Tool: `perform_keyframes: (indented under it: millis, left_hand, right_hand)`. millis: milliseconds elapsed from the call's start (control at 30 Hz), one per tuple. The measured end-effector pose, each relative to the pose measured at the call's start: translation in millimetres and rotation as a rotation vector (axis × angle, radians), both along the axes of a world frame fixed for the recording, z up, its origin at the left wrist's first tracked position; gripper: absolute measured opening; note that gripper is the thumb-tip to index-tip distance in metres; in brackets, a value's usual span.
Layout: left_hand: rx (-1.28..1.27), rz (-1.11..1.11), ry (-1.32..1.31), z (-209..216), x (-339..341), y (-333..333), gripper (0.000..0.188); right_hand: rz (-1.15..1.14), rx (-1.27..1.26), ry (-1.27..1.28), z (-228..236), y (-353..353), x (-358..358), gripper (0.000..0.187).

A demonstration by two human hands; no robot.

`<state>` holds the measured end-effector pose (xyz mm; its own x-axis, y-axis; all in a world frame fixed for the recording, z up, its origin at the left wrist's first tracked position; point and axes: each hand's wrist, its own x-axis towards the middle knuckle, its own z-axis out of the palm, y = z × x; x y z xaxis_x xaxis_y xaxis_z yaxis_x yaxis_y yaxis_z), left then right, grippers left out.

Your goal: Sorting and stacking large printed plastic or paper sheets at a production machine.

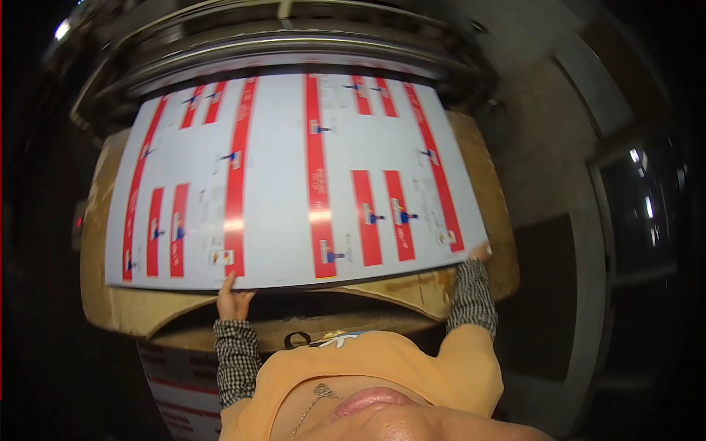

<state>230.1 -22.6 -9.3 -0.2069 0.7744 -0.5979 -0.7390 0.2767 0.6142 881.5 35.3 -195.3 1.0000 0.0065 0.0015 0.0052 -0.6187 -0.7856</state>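
Observation:
A large glossy white printed sheet (287, 184) with red bars and small blue marks lies across a brown board, its far edge at the machine's rollers. My left hand (232, 298) grips the sheet's near edge from below, thumb on top. My right hand (479, 252) holds the sheet's near right corner, mostly hidden under it. Both forearms wear checked sleeves under an orange top.
The brown wooden board (125, 309) has a curved cut-out at its near edge. Metal rollers of a printing machine (294, 44) run across the top. A stack of printed sheets (176, 389) sits low at the left. A grey floor and wall edge (588, 242) lie to the right.

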Motion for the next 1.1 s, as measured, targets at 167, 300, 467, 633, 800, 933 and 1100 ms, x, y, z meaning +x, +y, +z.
perform_keyframes:
  millis: [167,300,467,633,800,933,1100]
  left_hand:
    - [0.053,-0.084,-0.039,-4.2,7.5,-0.4,0.044]
    - [0.069,-0.104,-0.066,-5.0,11.4,8.1,0.043]
    - [0.06,-0.085,-0.059,-13.5,17.5,12.0,0.044]
    - [0.026,-0.026,-0.002,2.0,4.2,-4.3,0.044]
    - [0.089,-0.166,-0.199,-23.5,48.7,35.0,0.045]
    - [0.101,-0.023,-0.088,-12.5,4.8,-6.3,0.048]
    - [0.032,-0.012,-0.065,-15.8,13.7,-1.3,0.046]
  right_hand:
    - [-0.012,0.146,0.209,165.2,-8.6,-68.1,0.059]
    - [-0.001,0.113,0.087,164.3,-17.8,-66.5,0.06]
    - [-0.018,0.057,0.16,165.6,-12.0,-56.2,0.058]
    - [0.011,-0.117,0.102,129.4,-0.1,-46.6,0.068]
    - [0.27,0.715,0.251,93.9,-61.6,139.4,0.043]
    - [-0.006,-0.106,0.159,153.8,-13.7,-53.5,0.068]
    - [0.017,0.221,0.143,144.9,-17.6,-32.7,0.069]
